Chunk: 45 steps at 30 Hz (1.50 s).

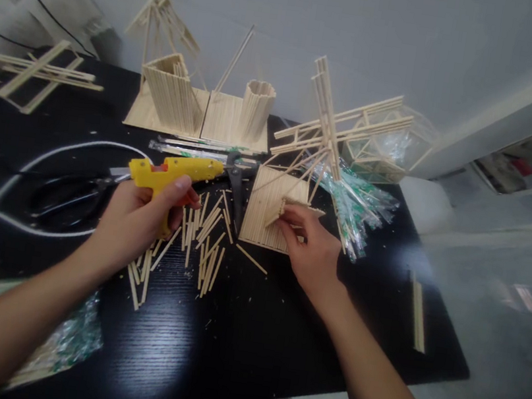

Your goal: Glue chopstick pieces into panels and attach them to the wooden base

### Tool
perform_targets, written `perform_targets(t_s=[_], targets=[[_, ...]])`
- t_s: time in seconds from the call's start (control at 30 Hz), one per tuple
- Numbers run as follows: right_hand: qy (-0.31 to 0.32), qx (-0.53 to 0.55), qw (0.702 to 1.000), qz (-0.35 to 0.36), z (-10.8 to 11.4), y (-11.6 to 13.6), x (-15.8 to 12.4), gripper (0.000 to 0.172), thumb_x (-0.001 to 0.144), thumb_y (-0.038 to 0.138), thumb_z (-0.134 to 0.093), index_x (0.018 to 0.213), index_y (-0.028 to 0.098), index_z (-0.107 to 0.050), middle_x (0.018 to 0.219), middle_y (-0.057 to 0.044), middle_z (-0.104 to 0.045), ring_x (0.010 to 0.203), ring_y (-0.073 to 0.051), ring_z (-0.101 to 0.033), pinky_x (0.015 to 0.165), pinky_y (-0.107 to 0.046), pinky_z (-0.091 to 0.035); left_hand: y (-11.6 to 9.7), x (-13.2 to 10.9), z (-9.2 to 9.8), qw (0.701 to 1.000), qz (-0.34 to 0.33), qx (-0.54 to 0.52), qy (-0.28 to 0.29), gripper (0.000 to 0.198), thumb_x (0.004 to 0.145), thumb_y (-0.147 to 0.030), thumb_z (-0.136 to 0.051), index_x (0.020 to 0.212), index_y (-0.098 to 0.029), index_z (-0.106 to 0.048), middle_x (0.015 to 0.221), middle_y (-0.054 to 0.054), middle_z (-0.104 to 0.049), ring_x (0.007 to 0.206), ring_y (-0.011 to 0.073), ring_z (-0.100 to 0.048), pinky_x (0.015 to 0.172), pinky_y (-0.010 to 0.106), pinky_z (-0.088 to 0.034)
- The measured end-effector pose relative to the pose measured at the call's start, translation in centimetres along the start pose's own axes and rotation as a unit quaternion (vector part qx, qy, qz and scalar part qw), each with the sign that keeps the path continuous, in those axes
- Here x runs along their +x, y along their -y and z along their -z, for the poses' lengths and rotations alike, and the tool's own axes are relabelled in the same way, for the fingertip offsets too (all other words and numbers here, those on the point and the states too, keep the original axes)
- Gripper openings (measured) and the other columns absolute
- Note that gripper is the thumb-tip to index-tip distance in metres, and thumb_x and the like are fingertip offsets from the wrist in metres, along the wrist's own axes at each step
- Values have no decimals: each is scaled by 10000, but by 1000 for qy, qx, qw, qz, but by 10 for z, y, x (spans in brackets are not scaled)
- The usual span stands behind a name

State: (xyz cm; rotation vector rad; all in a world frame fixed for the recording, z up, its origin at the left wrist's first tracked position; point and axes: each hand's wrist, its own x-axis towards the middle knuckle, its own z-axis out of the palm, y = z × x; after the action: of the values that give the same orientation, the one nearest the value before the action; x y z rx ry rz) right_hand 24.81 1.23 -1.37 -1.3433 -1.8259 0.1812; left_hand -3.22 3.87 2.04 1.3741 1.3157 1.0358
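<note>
My left hand (152,209) is wrapped round the handle of a yellow hot glue gun (170,172), whose nozzle points right. Its tip is close to a black gun stand or tool (235,188). With fingertips and thumb, my right hand (311,249) pinches a small piece of joined wooden sticks (275,217). That piece is at a flat panel of glued sticks (267,190) on the table; whether it touches the panel I cannot tell. Short cut sticks (208,254) lie scattered between my hands, below the glue gun.
Behind stand two stick bases, one with a slanted box (174,96), one with a round tower (256,111). A stick windmill frame (328,119) and plastic wrappers (358,203) are at right. Scissors (77,194) and a white cord (25,167) lie left on the black table (251,331).
</note>
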Motion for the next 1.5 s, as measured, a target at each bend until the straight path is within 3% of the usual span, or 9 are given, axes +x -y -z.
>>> perform_targets(t_s=[1.03,1.23,1.37,1.5], targets=[[-1,-40,999,36,2,0,2,241,1011,218,-623,1227,290,-700,1165,-18,-791,968,-204,-791,900,-383,-681,-1,0,-1,1000,5,14,3,447,979,-555,-578,838,-158,-727,522,-15,-556,445,101,-512,442,209,-396],[-19,-51,997,57,5,5,4,168,1008,215,-602,1140,248,-700,1072,-41,-797,850,-183,-785,761,-334,-694,-1,0,0,1000,-10,11,1,467,969,-591,-590,821,-171,-732,511,-14,-558,442,100,-515,439,211,-390],[-48,-51,997,28,5,9,2,91,983,205,-625,1048,228,-685,987,-44,-786,758,-163,-766,702,-303,-685,-1,0,0,1000,-4,2,4,445,967,-566,-599,833,-161,-728,516,-14,-556,450,104,-517,446,216,-402],[-79,-35,995,-50,14,15,3,42,951,224,-664,985,236,-685,893,-18,-776,734,-169,-758,663,-296,-679,0,0,0,1000,-15,-6,8,425,971,-545,-605,829,-161,-722,550,-7,-579,463,103,-523,454,218,-410]])
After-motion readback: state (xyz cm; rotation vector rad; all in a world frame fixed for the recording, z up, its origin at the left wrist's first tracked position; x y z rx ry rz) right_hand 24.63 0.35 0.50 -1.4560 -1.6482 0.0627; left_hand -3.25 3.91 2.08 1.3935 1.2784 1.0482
